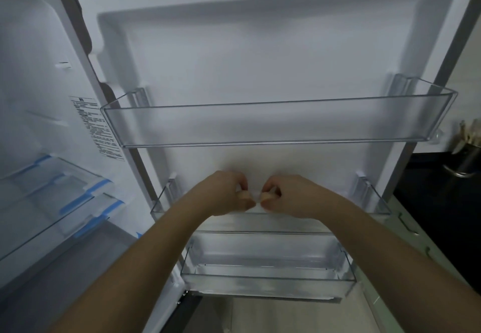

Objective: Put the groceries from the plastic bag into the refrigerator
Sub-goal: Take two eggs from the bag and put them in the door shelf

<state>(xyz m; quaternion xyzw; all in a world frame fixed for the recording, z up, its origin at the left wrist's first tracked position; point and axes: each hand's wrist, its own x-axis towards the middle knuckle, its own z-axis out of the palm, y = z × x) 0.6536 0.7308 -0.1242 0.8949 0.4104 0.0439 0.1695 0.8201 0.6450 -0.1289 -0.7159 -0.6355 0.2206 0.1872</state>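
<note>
Both hands over the middle door shelf (374,206) of the open refrigerator (260,54): left hand (229,194) and right hand (286,194) with fingers curled, pinching between them something small, pale and partly clear, too blurred to name, likely a grocery item. No plastic bag in view; top door shelf (273,122) and bottom door shelf (268,270) showing nothing inside, glass shelves (52,192) off to the left in the main compartment. Best lowered straight down until seated on the middle shelf floor behind the clear front rail, both pinches kept level, released only once resting flat.
</note>
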